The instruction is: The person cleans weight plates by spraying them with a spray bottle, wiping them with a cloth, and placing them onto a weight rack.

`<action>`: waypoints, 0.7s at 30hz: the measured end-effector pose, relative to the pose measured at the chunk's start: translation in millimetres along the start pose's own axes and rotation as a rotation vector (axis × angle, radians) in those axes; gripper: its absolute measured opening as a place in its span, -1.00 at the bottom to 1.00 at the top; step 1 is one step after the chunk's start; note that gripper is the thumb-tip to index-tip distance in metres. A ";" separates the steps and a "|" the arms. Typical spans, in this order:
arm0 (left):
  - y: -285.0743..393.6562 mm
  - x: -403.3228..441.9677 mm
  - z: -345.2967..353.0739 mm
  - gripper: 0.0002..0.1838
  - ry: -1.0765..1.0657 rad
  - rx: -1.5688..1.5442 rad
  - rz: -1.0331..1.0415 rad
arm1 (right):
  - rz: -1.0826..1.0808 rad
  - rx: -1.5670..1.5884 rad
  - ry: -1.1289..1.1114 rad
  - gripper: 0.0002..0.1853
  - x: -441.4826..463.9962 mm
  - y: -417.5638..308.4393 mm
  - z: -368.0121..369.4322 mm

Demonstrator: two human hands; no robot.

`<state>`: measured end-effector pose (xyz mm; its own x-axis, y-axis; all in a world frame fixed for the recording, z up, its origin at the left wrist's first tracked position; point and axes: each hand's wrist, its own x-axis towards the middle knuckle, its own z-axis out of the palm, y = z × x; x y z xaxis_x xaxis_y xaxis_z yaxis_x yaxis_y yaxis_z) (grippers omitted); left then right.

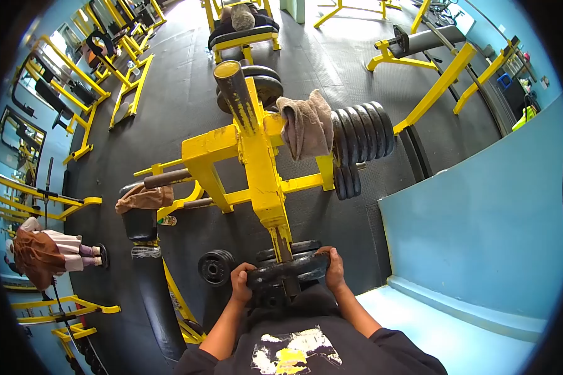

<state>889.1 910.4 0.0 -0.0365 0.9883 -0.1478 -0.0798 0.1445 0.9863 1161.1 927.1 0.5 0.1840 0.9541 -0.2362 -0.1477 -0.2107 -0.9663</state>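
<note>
Both my hands grip one black weight plate (291, 270) from its two sides, low in the middle of the view. My left hand (241, 282) has its fingers wrapped round the left edge, and my right hand (334, 269) holds the right edge. The plate is around the worn end of a yellow post (284, 244), whose tip shows just below it. More black plates lie behind and under it, partly hidden. A grey-brown towel (306, 125) hangs over the yellow frame (259, 175), beside several stacked plates (364, 132).
A dumbbell (216, 267) stands on the floor to the left. A padded bench (153, 300) with a brown cloth (145, 197) is further left. One person (44, 253) stands at far left; another (241, 17) is on a bench ahead. A blue wall (481, 219) rises at right.
</note>
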 end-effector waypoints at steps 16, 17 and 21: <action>-14.3 70.5 -8.4 -0.26 0.028 -0.063 0.040 | -0.014 -0.169 -0.001 -0.44 83.7 3.7 24.6; -12.9 72.5 -8.5 -0.25 0.017 -0.058 0.044 | -0.014 -0.172 0.001 -0.44 84.7 1.6 25.6; -15.1 81.8 -13.6 -0.27 -0.049 -0.050 0.080 | -0.030 -0.173 0.033 -0.43 85.4 5.1 26.9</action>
<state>873.7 988.4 -27.9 0.0042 0.9980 -0.0634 -0.1285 0.0634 0.9897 1150.0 1013.1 -21.8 0.2180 0.9536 -0.2075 0.0270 -0.2184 -0.9755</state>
